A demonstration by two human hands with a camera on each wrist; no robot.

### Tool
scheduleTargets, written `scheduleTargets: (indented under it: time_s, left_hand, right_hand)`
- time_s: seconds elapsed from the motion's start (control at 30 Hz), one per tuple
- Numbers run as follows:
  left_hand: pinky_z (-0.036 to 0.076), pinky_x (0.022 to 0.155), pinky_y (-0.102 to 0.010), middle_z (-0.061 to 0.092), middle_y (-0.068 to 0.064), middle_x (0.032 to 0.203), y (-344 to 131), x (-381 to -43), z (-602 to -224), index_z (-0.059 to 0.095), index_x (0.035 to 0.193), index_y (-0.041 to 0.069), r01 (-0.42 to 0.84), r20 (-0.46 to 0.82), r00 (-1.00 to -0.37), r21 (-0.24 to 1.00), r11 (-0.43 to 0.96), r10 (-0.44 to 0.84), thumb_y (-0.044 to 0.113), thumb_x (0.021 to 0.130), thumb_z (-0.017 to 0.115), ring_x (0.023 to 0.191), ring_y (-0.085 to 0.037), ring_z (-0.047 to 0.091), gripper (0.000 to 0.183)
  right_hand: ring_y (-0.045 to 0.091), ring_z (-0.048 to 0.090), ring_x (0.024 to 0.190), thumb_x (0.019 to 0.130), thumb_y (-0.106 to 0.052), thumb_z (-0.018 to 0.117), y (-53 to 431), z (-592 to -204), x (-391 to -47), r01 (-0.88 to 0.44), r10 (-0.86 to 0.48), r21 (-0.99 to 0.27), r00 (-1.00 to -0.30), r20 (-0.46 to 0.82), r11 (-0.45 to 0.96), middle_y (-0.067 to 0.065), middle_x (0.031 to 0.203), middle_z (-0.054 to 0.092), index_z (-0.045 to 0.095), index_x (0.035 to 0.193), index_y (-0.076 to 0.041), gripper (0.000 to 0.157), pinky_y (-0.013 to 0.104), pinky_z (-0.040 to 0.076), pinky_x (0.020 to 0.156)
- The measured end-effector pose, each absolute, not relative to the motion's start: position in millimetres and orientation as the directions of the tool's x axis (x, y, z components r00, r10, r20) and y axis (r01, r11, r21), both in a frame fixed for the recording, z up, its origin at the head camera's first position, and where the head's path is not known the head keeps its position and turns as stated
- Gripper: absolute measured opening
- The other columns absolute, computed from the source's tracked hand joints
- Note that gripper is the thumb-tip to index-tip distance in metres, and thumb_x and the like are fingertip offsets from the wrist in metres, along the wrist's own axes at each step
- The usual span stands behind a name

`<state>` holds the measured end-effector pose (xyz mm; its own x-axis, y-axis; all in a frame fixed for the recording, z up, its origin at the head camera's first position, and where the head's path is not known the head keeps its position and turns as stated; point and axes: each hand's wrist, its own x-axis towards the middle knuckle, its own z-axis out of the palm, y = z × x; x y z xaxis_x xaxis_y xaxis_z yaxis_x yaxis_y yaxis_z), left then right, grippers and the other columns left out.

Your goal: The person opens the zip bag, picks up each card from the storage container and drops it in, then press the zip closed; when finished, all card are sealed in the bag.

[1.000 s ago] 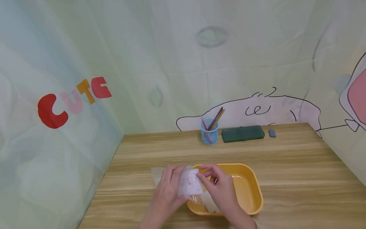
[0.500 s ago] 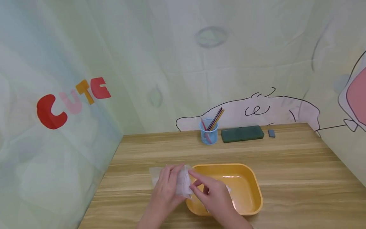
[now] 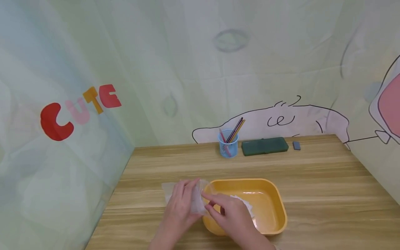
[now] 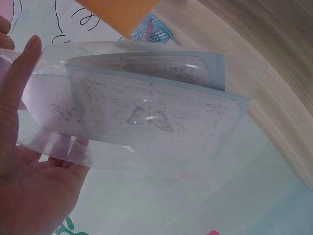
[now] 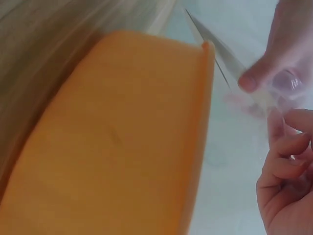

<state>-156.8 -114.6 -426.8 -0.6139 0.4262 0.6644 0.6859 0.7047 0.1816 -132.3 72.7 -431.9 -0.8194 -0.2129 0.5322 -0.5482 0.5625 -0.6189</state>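
Left hand (image 3: 181, 201) grasping the clear bag (image 3: 197, 200): thumb on one face, fingers on the other. Right hand (image 3: 234, 213) reaches across, thumb and index at the bag's right end with a gap between the tips; can't tell if they pinch film. My other right fingers are curled in.

Bag sits in front of me, its right end overlapping the left rim of the yellow tray (image 3: 267, 206), left end sticking out past my left hand toward the counter's (image 3: 328, 180) left edge. Left wrist view shows butterfly-print sheets (image 4: 151, 115) at the bag, fanned apart at one end.

Tray is about midway between the counter's side edges. White piece (image 3: 245, 205) with a jagged edge inside, partly behind my right hand.

Back edge: blue cup (image 3: 228, 149) with pencils (image 3: 235, 130), dark green case (image 3: 265, 146), small blue block (image 3: 296, 145) toward the back right corner. Room to move: wide strip right of tray, narrower strip left of bag, band between tray and cup.
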Motion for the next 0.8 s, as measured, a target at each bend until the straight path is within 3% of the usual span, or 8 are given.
scheduleTargets:
  time_s: [0.23,0.37,0.57,0.7,0.8]
  left_hand:
    - [0.052,0.089,-0.038,0.051,-0.011,0.112,-124,-159,-430,0.049,0.13,0.001,0.618,0.62,-0.683,0.208,0.758,0.387,0.023,0.041,0.096,0.103,-0.025,0.05,0.103]
    - [0.052,0.089,-0.039,0.051,-0.012,0.111,-129,-160,-430,0.048,0.13,-0.001,0.599,0.617,-0.693,0.204,0.774,0.373,0.024,0.041,0.096,0.102,-0.026,0.05,0.104]
    - [0.051,0.09,-0.039,0.051,-0.013,0.111,-134,-160,-428,0.047,0.132,-0.002,0.595,0.605,-0.701,0.204,0.778,0.377,0.029,0.044,0.096,0.102,-0.026,0.05,0.105]
    - [0.051,0.088,-0.038,0.051,-0.012,0.111,-135,-160,-426,0.046,0.133,-0.002,0.582,0.584,-0.721,0.219,0.783,0.373,0.03,0.044,0.096,0.101,-0.026,0.049,0.107]
    - [0.051,0.087,-0.038,0.051,-0.011,0.111,-136,-159,-425,0.046,0.133,-0.001,0.57,0.571,-0.735,0.225,0.79,0.367,0.031,0.044,0.095,0.1,-0.025,0.049,0.107]
  right_hand:
    - [0.004,0.039,0.045,0.087,-0.025,0.072,104,-414,-140,-0.302,-0.01,-0.753,-0.931,0.365,0.584,-0.024,0.078,0.062,0.074,0.094,-0.032,0.01,0.021,0.035,0.038]
    - [0.006,0.042,0.048,0.085,-0.025,0.075,126,-414,-146,-0.198,0.02,-0.691,-0.956,0.293,0.695,-0.02,0.079,0.063,0.075,0.089,-0.027,0.005,0.023,0.037,0.041]
    - [0.013,0.056,0.068,0.077,-0.027,0.08,145,-431,-145,-0.068,-0.037,-0.538,-0.997,0.067,0.84,-0.006,0.081,0.063,0.073,0.091,-0.017,0.018,0.03,0.048,0.055]
    - [0.014,0.054,0.069,0.072,-0.026,0.083,152,-445,-144,-0.033,-0.074,-0.497,-0.995,-0.063,0.867,-0.004,0.08,0.06,0.071,0.092,-0.014,0.026,0.035,0.049,0.058]
    - [0.012,0.053,0.069,0.068,-0.025,0.084,155,-455,-145,-0.039,-0.092,-0.482,-0.992,-0.086,0.876,-0.005,0.078,0.058,0.07,0.095,-0.012,0.033,0.034,0.048,0.059]
